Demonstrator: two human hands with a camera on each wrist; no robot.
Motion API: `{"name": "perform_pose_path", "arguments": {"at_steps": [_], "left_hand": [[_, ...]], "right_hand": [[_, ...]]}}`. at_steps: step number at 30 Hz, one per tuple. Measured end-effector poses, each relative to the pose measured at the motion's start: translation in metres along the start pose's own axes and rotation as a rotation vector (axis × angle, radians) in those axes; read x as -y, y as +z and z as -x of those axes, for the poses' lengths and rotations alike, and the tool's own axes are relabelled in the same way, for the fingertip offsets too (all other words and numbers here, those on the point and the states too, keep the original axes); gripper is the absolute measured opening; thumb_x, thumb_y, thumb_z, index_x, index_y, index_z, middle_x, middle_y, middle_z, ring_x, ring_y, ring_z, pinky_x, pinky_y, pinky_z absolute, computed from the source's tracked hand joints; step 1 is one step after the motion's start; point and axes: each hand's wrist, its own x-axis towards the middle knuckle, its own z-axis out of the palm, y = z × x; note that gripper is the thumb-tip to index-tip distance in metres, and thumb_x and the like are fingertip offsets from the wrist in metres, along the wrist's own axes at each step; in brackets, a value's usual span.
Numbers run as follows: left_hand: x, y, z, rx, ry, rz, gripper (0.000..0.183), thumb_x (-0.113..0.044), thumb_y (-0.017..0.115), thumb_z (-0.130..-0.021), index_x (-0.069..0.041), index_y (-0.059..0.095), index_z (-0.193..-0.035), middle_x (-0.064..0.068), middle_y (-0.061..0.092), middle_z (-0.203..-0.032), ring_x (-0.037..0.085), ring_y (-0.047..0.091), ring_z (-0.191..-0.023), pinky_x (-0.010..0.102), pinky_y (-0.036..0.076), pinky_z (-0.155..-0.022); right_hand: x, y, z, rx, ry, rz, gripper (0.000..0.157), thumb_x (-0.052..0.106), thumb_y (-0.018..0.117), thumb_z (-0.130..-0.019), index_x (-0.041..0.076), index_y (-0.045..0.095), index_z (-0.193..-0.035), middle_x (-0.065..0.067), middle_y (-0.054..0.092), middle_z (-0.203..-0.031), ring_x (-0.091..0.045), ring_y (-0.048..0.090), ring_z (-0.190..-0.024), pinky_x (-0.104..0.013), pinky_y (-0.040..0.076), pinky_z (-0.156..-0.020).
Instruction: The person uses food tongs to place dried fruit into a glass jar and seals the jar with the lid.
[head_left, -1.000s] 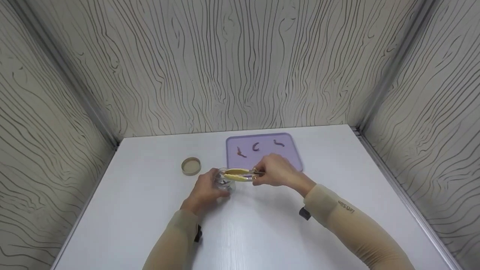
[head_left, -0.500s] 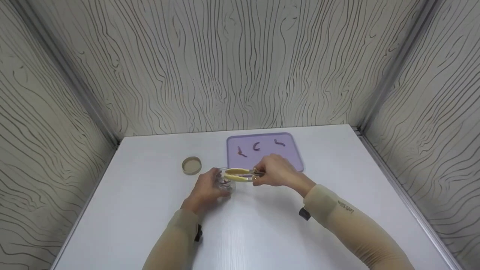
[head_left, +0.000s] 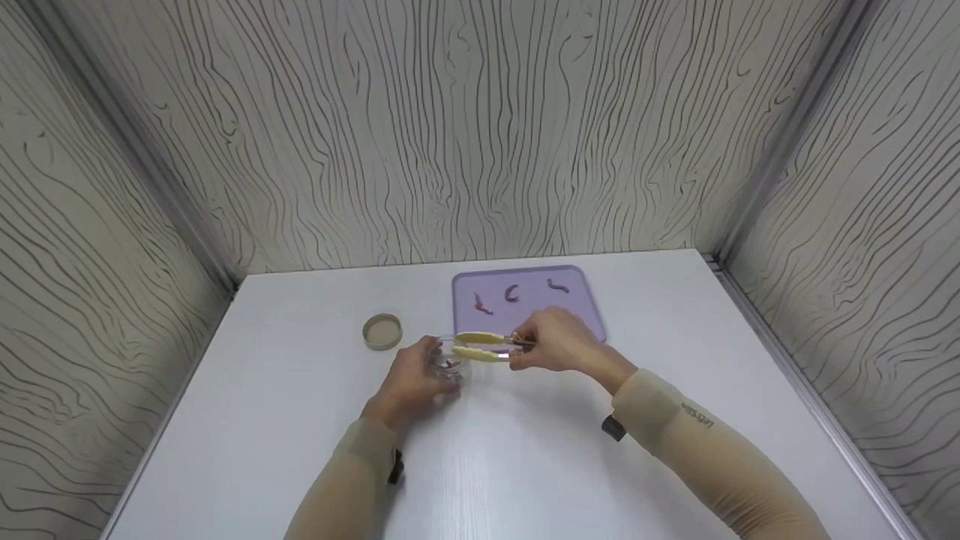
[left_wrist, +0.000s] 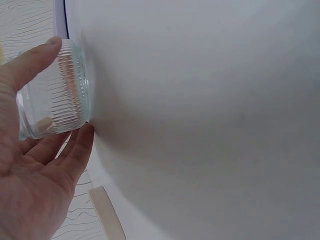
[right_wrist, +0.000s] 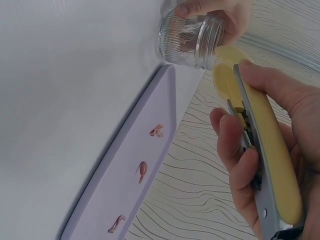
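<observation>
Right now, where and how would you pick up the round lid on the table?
Pinch the lid by opposite sides of its outer rim, probably best from above and its left: it appears to lie flat, hollow side up, with the held jar off to its right.

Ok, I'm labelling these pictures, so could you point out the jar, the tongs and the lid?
Jar [right_wrist: 182, 44]: right wrist view, on its ribbed side.
Tongs [right_wrist: 270, 140]: right wrist view, on the yellow handle.
Lid [head_left: 382, 332]: head view, on its inner face.
</observation>
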Motion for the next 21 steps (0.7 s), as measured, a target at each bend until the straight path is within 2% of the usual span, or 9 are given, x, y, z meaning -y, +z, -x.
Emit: {"name": "perform_pose_path", "arguments": {"at_steps": [5,12,21], "left_hand": [[0.002,0.001,-0.001,0.002,0.002,0.0,0.084,-0.017,0.098,-0.079,0.0,0.059,-0.152,0.021,0.072,-0.149,0.043,0.067,-0.144,0.059,0.048,-0.132],[0.001,0.0,0.0,0.014,-0.02,0.021,0.09,-0.02,0.098,-0.081,0.001,0.054,-0.157,0.023,0.068,-0.155,0.046,0.062,-0.15,0.062,0.044,-0.134],[0.002,0.002,-0.003,0.001,-0.02,-0.01,0.089,-0.02,0.098,-0.08,0.001,0.055,-0.156,0.023,0.069,-0.153,0.044,0.064,-0.148,0.06,0.047,-0.132]], "right_hand": [[-0.004,-0.002,0.001,-0.012,0.006,-0.008,0.033,0.037,0.098,-0.087,0.016,0.09,-0.111,0.008,0.082,-0.088,-0.012,0.059,-0.076,-0.028,0.049,-0.067],[-0.011,-0.004,0.002,-0.029,0.002,-0.017,0.032,0.036,0.098,-0.086,0.014,0.09,-0.109,0.005,0.082,-0.087,-0.012,0.057,-0.074,-0.028,0.046,-0.066],[-0.019,-0.008,0.003,-0.032,0.031,-0.038,0.03,0.033,0.097,-0.087,0.014,0.089,-0.109,0.005,0.08,-0.088,-0.014,0.059,-0.076,-0.029,0.048,-0.067]]}}
